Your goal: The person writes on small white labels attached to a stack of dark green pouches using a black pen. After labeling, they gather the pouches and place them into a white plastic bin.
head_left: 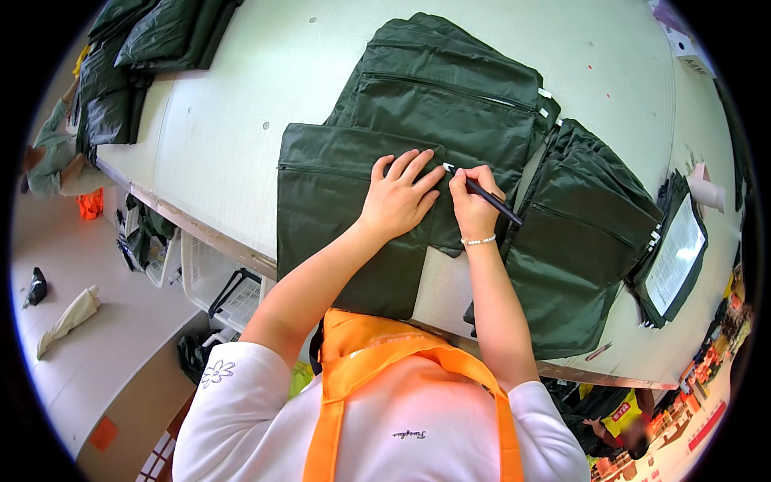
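A flat dark green zippered fabric piece [345, 265] lies in front of me near the table's edge. My left hand [401, 193] rests on it with fingers stretched out, pressing near its right edge. My right hand [477, 199] grips a black pen [494, 201], its tip at a small white tag [449, 168] on that edge. Beyond lies a stack of similar dark green zippered pieces [450, 88], fanned out, with white tags at its right side. Another fanned stack [578, 241] lies to the right of my right hand, also with white tags along its right edge.
The pale table [233, 120] carries folded dark green bundles [169, 40] at the far left. At the right lie a white printed sheet [676, 255] on dark fabric and a white roll [707, 191]. White plastic crates [213, 277] stand below the left edge. Other people are at both sides.
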Demonstrator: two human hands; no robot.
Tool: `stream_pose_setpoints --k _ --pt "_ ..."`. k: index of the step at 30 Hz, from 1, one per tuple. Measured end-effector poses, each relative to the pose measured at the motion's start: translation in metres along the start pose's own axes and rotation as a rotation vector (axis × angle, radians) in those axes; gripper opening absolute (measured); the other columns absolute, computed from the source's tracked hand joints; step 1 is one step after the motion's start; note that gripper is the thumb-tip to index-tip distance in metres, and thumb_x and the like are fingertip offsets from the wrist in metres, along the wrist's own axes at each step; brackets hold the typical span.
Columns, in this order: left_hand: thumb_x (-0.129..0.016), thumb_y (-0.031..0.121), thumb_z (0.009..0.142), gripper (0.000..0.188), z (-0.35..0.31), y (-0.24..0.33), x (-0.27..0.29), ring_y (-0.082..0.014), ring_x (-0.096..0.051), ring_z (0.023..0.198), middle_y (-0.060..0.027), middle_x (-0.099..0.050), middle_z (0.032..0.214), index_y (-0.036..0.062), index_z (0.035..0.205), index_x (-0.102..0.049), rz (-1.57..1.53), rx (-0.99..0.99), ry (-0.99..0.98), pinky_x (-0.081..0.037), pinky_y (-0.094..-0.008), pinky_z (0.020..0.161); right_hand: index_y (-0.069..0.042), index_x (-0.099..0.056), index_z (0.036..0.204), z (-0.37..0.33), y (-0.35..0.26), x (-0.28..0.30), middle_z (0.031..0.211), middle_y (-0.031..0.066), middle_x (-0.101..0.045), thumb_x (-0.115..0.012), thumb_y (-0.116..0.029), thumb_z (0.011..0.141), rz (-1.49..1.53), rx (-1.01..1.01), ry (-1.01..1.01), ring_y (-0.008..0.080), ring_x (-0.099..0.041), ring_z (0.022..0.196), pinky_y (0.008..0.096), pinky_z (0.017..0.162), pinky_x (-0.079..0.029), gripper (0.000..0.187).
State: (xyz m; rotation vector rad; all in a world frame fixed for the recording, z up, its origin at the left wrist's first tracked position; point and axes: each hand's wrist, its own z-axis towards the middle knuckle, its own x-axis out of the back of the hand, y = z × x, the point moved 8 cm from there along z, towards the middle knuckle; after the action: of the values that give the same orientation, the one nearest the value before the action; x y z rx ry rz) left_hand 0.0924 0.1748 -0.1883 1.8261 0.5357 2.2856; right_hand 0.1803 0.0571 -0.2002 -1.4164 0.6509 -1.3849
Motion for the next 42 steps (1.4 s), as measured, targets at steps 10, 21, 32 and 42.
stream_pose_setpoints --k 10,21,32,42 --pt "-0.062 0.029 0.087 0.035 0.002 0.0 0.0 -0.0231 -0.048 0.125 -0.0033 -0.054 0.135 0.0206 0.121 -0.063 0.001 0.001 0.002 -0.031 -0.0447 0.103 -0.003 -0.058 0.075 0.0 -0.001 -0.002 0.056 0.0064 -0.055 -0.07 -0.008 0.082 0.021 0.01 -0.018 0.0122 -0.05 0.048 0.0271 0.048 -0.043 0.015" --pt "-0.062 0.029 0.087 0.036 0.001 0.0 -0.001 -0.0239 -0.048 0.126 -0.0036 -0.053 0.136 0.0204 0.122 -0.062 -0.004 -0.003 0.005 -0.031 -0.0454 0.104 -0.003 -0.056 0.076 -0.001 0.0 -0.001 0.057 0.0045 -0.055 -0.069 -0.007 0.084 -0.004 0.048 -0.036 0.0108 -0.049 0.048 0.0272 0.048 -0.043 0.015" --pt "-0.049 0.012 0.093 0.031 -0.008 -0.035 0.025 -0.036 -0.047 0.122 -0.0171 -0.054 0.131 0.0009 0.121 -0.056 -0.542 0.139 0.401 -0.035 -0.043 0.106 -0.01 -0.056 0.099 -0.066 -0.053 -0.035 0.092 0.0101 -0.057 -0.062 -0.006 0.084 -0.404 0.141 -0.364 0.0303 -0.053 0.094 0.0386 0.079 -0.04 0.017" --pt "-0.055 0.019 0.094 0.04 0.109 0.009 0.043 -0.0354 -0.046 0.126 -0.0188 -0.05 0.135 0.0011 0.13 -0.051 -0.591 0.156 0.433 -0.033 -0.0456 0.109 -0.006 -0.051 0.098 -0.029 -0.101 0.287 0.094 0.0035 -0.05 -0.063 0.004 0.088 -0.44 -0.066 0.241 0.0142 -0.049 0.087 0.0263 0.084 -0.043 0.018"
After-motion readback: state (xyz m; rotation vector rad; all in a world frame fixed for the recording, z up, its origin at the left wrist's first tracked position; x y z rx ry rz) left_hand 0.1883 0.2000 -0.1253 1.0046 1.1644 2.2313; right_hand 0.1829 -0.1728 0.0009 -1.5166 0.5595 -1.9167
